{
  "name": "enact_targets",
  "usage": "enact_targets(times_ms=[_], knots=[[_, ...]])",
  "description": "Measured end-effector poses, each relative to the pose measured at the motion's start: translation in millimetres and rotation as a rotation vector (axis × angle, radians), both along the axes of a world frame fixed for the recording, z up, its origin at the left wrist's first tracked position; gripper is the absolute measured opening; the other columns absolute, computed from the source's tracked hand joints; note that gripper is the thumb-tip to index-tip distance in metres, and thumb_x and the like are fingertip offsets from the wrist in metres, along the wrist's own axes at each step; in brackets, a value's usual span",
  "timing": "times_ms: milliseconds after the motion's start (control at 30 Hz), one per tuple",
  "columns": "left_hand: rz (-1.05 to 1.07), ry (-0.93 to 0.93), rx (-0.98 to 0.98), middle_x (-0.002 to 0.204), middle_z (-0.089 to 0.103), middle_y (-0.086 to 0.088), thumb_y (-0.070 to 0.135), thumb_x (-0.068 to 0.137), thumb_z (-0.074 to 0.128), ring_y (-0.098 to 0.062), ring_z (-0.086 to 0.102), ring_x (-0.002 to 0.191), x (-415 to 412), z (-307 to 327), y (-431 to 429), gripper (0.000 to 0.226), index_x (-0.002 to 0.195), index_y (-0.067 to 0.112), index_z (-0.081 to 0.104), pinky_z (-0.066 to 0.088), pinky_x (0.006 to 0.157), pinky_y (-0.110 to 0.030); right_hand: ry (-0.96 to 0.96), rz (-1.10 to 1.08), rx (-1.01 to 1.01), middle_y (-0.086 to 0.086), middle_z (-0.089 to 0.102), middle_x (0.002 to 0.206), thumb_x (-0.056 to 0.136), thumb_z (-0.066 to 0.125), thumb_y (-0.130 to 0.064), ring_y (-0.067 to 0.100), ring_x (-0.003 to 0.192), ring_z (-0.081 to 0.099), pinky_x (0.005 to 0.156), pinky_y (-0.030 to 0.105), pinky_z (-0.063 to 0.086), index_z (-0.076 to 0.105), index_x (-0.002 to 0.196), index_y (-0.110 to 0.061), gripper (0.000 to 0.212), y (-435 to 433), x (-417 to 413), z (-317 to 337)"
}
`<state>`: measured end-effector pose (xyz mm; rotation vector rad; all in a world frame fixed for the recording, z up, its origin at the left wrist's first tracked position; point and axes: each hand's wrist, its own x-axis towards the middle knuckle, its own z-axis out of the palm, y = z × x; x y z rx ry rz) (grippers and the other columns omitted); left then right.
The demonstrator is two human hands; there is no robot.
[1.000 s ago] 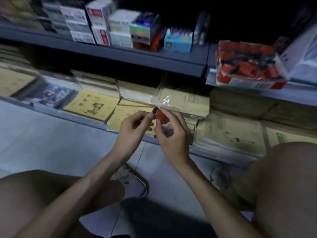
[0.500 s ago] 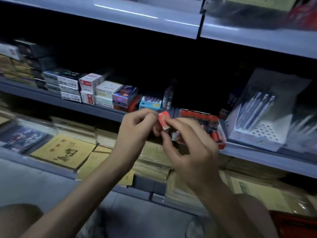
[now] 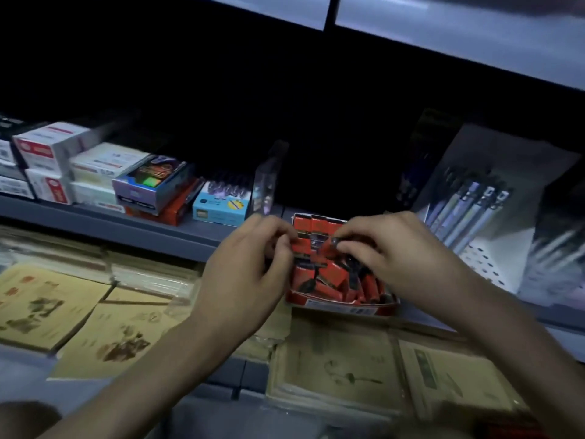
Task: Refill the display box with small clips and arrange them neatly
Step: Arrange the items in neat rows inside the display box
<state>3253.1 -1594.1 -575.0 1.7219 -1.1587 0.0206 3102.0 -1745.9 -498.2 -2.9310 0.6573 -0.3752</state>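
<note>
A red display box point(image 3: 345, 307) sits at the front edge of the middle shelf, filled with several small red and black clip packs point(image 3: 332, 278) lying at mixed angles. My left hand point(image 3: 250, 274) is at the box's left side, its fingers curled and pinching a red clip pack point(image 3: 299, 243) at the rim. My right hand point(image 3: 399, 251) reaches over the box from the right, fingertips pinching a small dark clip point(image 3: 335, 240) above the pile. My hands hide part of the box's contents.
Stacked small boxes point(image 3: 95, 172) and a blue box point(image 3: 220, 205) stand left of the display box. A clear packet point(image 3: 267, 182) stands upright behind it. Pen packs point(image 3: 474, 204) lean at the right. Yellow paper pads point(image 3: 104, 331) fill the lower shelf.
Both hands have moved right and forward, from holding one red clip pack in front of the shelf to reaching into the display box. The view has shifted closer to the box.
</note>
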Motion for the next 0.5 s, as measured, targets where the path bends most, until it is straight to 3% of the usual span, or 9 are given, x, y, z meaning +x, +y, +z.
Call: enact_targets(times_ms=[133,333,500], knots=[[-0.003,0.037,0.004,0.094,0.058,0.014,0.035,0.102,0.044,-0.006,0.059,0.087,5,-1,-12,0.018,0.100,0.035,0.062,0.053,0.071,-0.043,-0.005,-0.003,0.075,-0.019,0.073,0.090,0.097,0.067,-0.041,0.001,0.083,0.067,0.076,0.032,0.058,0.077,0.108,-0.036,0.015,-5,15,2],[-0.001,0.026,0.042,0.091,0.058,0.014,0.029,0.101,0.049,-0.005,0.058,0.082,11,-5,-21,0.017,0.096,0.033,0.065,0.052,0.067,-0.040,0.032,-0.077,0.234,-0.016,0.070,0.080,0.079,0.087,-0.037,0.001,0.077,0.066,0.076,0.032,0.059,0.082,0.083,-0.035,0.007,0,28,0],[-0.002,-0.032,0.068,0.092,0.059,0.016,0.033,0.098,0.048,-0.005,0.057,0.085,13,-6,-16,0.022,0.099,0.032,0.069,0.049,0.071,-0.034,0.075,-0.161,0.271,-0.016,0.072,0.076,0.072,0.092,-0.036,0.000,0.079,0.066,0.077,0.028,0.056,0.084,0.079,-0.032,0.012,3,39,5]])
